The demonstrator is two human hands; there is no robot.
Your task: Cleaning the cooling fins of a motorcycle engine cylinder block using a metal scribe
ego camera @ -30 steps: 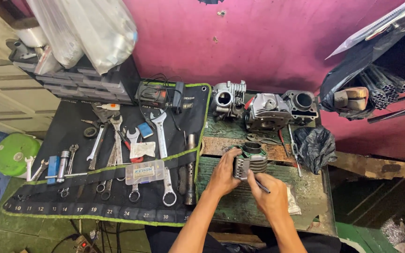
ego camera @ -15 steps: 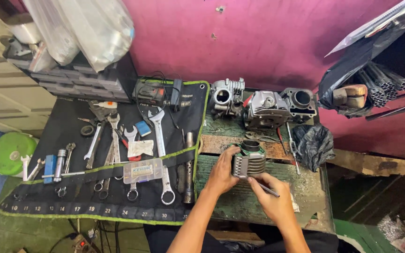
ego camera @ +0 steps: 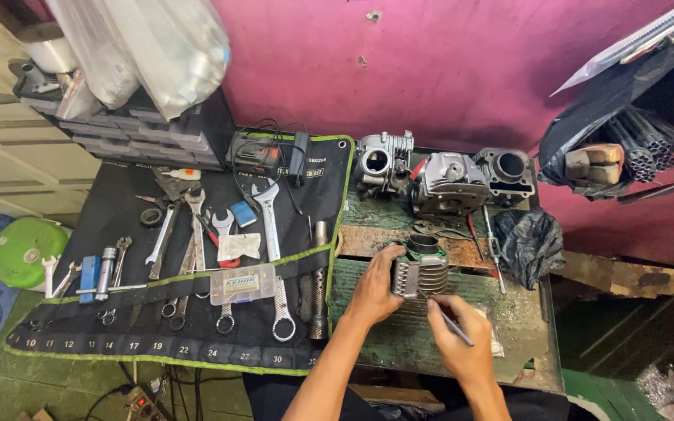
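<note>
At the centre of the frame, the left hand [ego camera: 374,287] gripped the finned engine cylinder [ego camera: 420,267] on the worn green bench [ego camera: 520,327] while the right hand [ego camera: 455,337] pinched a thin tool [ego camera: 456,328] against its lower fins, seemingly picking them clean, work calling for a steady hold.

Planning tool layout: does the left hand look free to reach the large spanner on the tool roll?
Probably not right away. The left hand is gripping the finned engine cylinder. The large spanner lies uncovered just beside it, so once the hand lets go, nothing blocks it.

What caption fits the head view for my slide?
Left hand steadies a finned engine cylinder on a green workbench; right hand holds a thin tool beside it.
</note>
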